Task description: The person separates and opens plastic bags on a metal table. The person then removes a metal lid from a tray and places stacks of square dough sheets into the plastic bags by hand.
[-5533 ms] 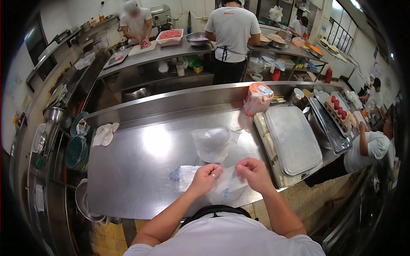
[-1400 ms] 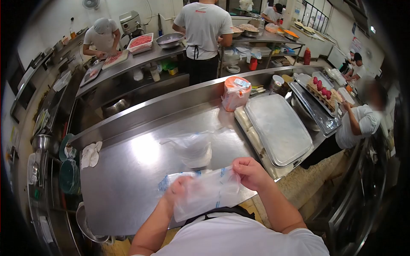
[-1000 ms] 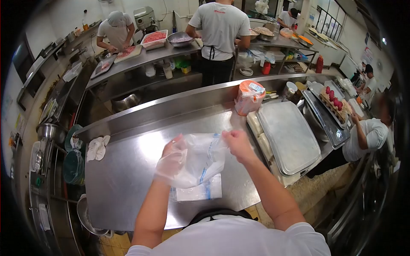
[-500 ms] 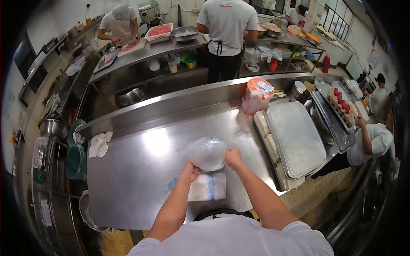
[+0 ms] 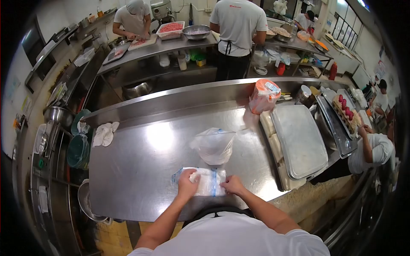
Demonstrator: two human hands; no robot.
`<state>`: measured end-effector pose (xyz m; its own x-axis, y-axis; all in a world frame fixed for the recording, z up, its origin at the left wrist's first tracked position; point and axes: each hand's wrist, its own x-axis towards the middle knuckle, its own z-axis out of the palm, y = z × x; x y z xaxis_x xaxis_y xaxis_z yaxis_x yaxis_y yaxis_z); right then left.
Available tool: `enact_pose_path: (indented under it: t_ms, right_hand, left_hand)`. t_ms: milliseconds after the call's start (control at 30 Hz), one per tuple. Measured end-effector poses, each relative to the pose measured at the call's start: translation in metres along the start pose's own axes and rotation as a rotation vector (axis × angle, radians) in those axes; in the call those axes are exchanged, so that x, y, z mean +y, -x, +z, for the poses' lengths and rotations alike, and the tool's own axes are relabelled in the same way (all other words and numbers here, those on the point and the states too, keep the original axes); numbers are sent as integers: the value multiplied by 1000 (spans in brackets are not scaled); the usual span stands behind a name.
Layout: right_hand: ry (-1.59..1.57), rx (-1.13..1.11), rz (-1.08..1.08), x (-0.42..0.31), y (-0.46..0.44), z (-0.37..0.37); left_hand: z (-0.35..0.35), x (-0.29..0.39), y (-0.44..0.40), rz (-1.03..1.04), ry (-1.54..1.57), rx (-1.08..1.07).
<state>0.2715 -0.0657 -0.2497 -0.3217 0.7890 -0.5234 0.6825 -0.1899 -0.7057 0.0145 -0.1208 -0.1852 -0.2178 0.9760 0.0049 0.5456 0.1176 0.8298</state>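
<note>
One flat plastic packet [image 5: 206, 182] lay on the worktop [image 5: 128, 179]; the right hand [image 5: 233, 184] pinched its right edge, while the left hand [image 5: 187, 183] touched its left part, grip unclear. Clear plastic [image 5: 217, 148] sat beyond.

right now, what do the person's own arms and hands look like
The left hand and right hand are both bare and ungloved. The forearms are uncovered too, below short white sleeves that match the plain white shirt.
</note>
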Motion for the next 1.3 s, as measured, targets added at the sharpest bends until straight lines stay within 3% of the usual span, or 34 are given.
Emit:
enact_pose_path:
  t_ms: [67,200,300,400,500,600,667,700,800,900,1000,1100,1200,1300]
  right_hand:
    - [-291,-34,-4,1,10,3]
    - [-533,3,53,-11,37,-7]
    - [-357,9,198,-31,50,-19]
    - [5,470,-41,-10,45,-32]
    - [-379,645,-146,-10,64,-74]
    - [-367,590,-145,-53,112,-111]
    - [-24,526,-380,-75,139,-119]
    - [150,485,-489,-86,150,-119]
    - [199,398,-847,-121,168,-115]
    - [-205,295,-498,-154,194,-118]
    - [-67,341,-273,-160,197,-131]
    - [-142,482,-772,-138,180,-118]
    - [-474,131,-428,-135,187,-109]
    - [-645,-226,-322,-139,183,-114]
  left_hand:
    - [7,4,21,314,-219,-7]
    - [20,-4,42,248,-290,-74]
    - [25,-16,46,233,-338,-128]
    - [23,-21,47,265,-447,-162]
    - [22,-14,49,249,-458,-176]
    - [19,0,46,175,-428,-228]
    - [10,42,40,76,-396,-317]
    - [8,62,38,176,-203,-322]
    - [-2,139,38,439,280,-248]
    - [-2,139,32,175,421,-552]
    - [-1,132,30,-10,740,-521]
    - [-11,134,25,-3,583,-522]
    - [-16,136,21,141,428,-495]
    - [-22,143,11,80,677,-322]
